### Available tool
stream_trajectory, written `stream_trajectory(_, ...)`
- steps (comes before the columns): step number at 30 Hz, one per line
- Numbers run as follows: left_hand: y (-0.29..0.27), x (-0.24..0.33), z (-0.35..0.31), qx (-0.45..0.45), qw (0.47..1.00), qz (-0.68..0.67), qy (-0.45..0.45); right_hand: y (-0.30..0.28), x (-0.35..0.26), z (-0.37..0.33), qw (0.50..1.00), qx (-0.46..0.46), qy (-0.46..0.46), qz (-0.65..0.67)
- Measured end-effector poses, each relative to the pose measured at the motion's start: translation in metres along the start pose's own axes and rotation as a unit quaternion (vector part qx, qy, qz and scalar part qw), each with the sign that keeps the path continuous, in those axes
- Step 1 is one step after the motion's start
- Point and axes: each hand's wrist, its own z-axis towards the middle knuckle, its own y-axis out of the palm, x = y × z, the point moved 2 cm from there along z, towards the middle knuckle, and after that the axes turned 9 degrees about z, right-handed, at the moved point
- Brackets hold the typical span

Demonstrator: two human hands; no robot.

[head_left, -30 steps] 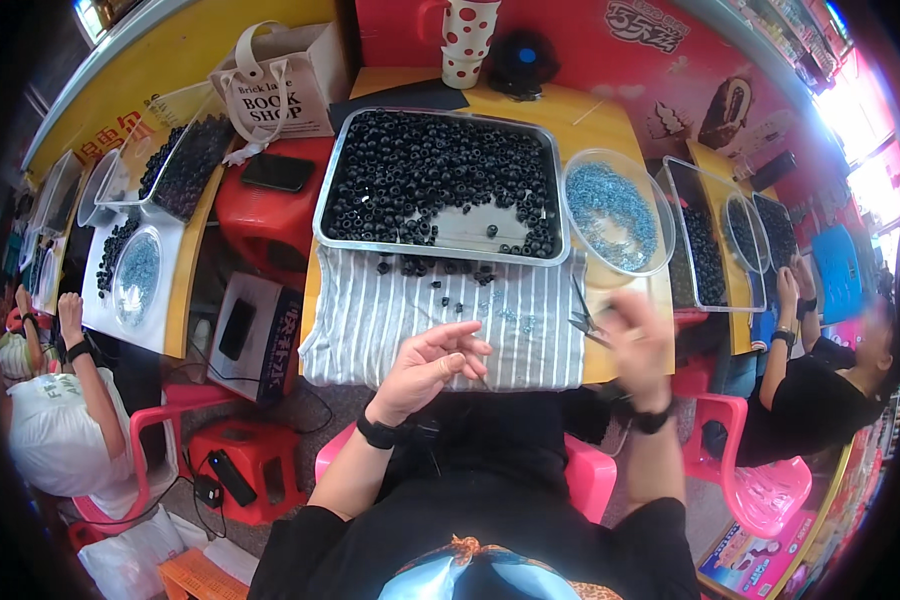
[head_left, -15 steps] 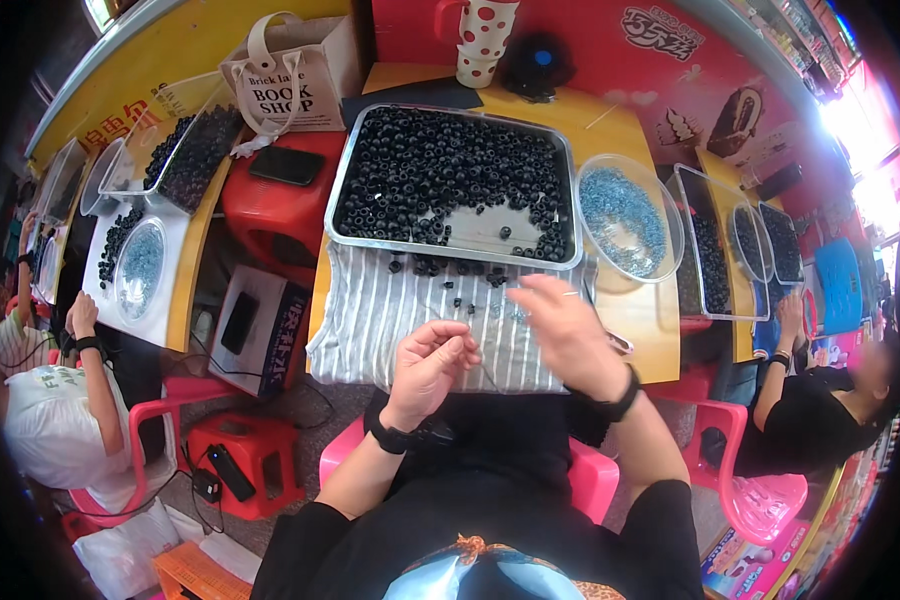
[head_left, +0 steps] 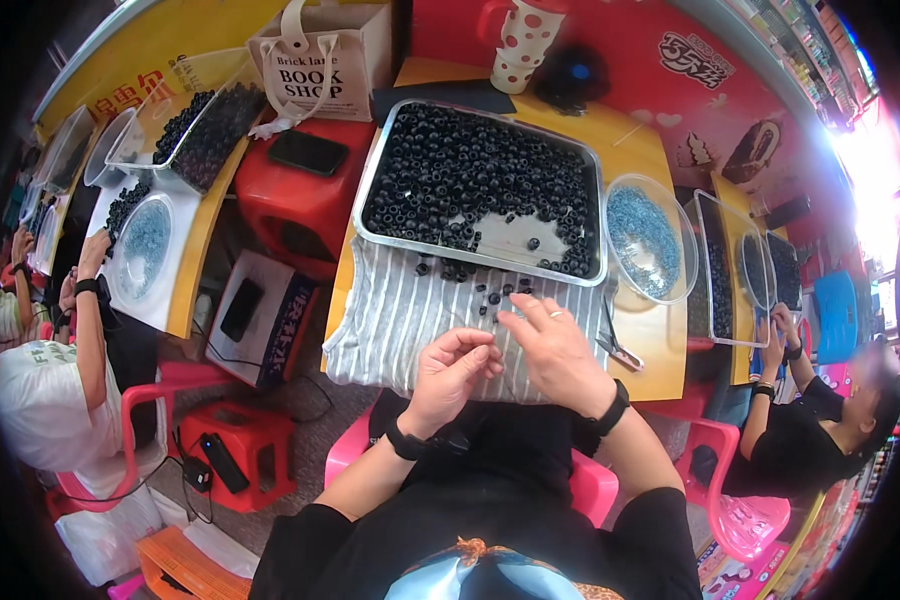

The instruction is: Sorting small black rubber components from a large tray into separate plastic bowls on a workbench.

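Observation:
My left hand point(head_left: 454, 375) is raised over a grey-and-white striped cloth point(head_left: 390, 330), thumb and index finger pinched together; what they hold, if anything, is too small to make out. Close beside it on the right, my right hand point(head_left: 562, 358) has its fingers stretched forward and down toward several loose black beads point(head_left: 493, 299) on the cloth. Whether its fingertips touch a bead I cannot tell. Behind the cloth, partly resting on it, stands a metal tray point(head_left: 510, 230) of black beads point(head_left: 470, 160). A round clear dish point(head_left: 692, 265) of small pale-blue beads point(head_left: 642, 235) is to its right.
Scissors point(head_left: 625, 356) lie at the table's right edge. A polka-dot tumbler point(head_left: 530, 45) and a dark fan-like object point(head_left: 575, 78) stand behind the tray. A phone point(head_left: 308, 152) rests on a red stool point(head_left: 290, 205) to the left. People point(head_left: 45, 400) work at tables on both sides.
My view has turned slightly, shifting the table rightward. My right hand has lowered toward the cloth and drawn nearer my left, which stays pinched. The scissors show more fully.

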Motion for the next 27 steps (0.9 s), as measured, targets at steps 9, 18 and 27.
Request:
stream_trajectory(9, 0.003, 0.002, 0.002, 0.009, 1.000, 0.005, -0.002, 0.006, 0.012, 0.019, 0.995, 0.096, -0.014, 0.021)
stream_trajectory(18, 0.004, -0.002, 0.002, 0.023, 0.999, 0.038, 0.001, 0.007, 0.009, 0.010, 0.978, 0.149, -0.023, 0.143)
stream_trajectory(27, 0.017, -0.006, -0.010, -0.090, 0.993, -0.006, -0.082, 0.037, -0.031, -0.059, 0.801, 0.330, 0.107, 0.487)
